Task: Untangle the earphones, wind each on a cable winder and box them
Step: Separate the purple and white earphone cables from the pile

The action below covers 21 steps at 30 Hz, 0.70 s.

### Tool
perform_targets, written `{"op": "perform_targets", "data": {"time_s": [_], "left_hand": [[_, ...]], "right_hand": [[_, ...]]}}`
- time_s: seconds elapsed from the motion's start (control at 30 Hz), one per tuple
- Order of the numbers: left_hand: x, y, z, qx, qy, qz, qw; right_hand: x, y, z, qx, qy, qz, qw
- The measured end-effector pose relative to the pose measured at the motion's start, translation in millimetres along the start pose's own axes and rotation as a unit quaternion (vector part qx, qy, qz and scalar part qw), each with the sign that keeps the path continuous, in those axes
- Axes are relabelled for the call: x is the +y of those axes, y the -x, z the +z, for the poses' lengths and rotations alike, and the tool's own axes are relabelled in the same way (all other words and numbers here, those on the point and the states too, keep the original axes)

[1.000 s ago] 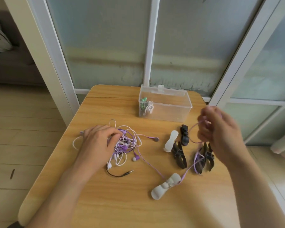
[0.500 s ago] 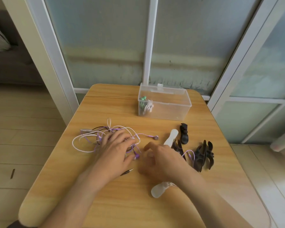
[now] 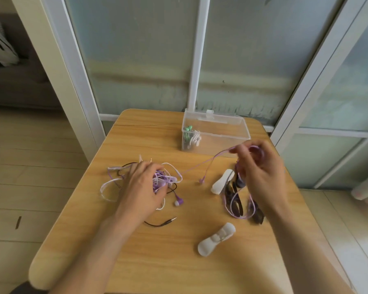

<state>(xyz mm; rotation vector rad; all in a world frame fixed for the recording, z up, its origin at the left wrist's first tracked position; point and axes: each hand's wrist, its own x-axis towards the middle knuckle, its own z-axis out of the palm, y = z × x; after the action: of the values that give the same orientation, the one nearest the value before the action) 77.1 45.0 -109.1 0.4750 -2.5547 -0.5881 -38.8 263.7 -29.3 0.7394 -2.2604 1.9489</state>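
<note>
Since half a second earlier the right hand (image 3: pixel 261 177) had risen from low beside the tangle to a position above the winders, just in front of the box (image 3: pixel 216 132). Its fingers were curled, pinching a purple cable (image 3: pixel 202 165). That cable now ran in a fairly taut line from the tangle of earphones (image 3: pixel 157 181) up to the raised hand, with one purple earbud (image 3: pixel 201 181) hanging off it near the surface (image 3: pixel 179 262). A slack loop of the same purple cable lay over the dark winders (image 3: pixel 234 200).

The left hand (image 3: pixel 146 187) remained on the tangle, fingers bent and pressing down on the white, purple and black cables. It appeared to be anchoring the heap, though whether it gripped any one strand could not be told.

Judgement: a pull-out stroke was under way, so one purple earphone was being drawn free. The task was early. Most cables were still knotted together at left centre of the surface.

The clear box stood at the far edge and held one wound set, green and white, in its left end. Two white winders lay unused, one (image 3: pixel 222 182) beside the dark ones and one (image 3: pixel 217 238) nearer the person. A black plug (image 3: pixel 168 221) lay loose below the tangle.

No brand, label or writing was legible anywhere.
</note>
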Motion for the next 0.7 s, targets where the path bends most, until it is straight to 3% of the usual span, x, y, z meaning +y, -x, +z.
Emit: {"op": "perform_targets", "data": {"time_s": [0.1,0.37,0.57,0.7], "left_hand": [[5.3,-0.1,-1.0,0.011,0.012,0.016,1.000],[17.4,0.3,-4.7,-0.012,0.111,0.075,0.991],[22.3,2.1,-9.6,-0.028,0.176,0.080,0.981],[25.6,3.0,-13.4,-0.067,0.211,0.059,0.973]], "right_hand": [[3.6,-5.8,-11.9,0.057,-0.025,-0.007,0.998],[-7.4,-4.7,-10.0,0.078,-0.216,0.044,0.972],[-4.1,-7.1,-8.6,0.070,-0.206,0.070,0.973],[-1.7,-2.7,-4.7,0.023,-0.189,0.055,0.980]]}}
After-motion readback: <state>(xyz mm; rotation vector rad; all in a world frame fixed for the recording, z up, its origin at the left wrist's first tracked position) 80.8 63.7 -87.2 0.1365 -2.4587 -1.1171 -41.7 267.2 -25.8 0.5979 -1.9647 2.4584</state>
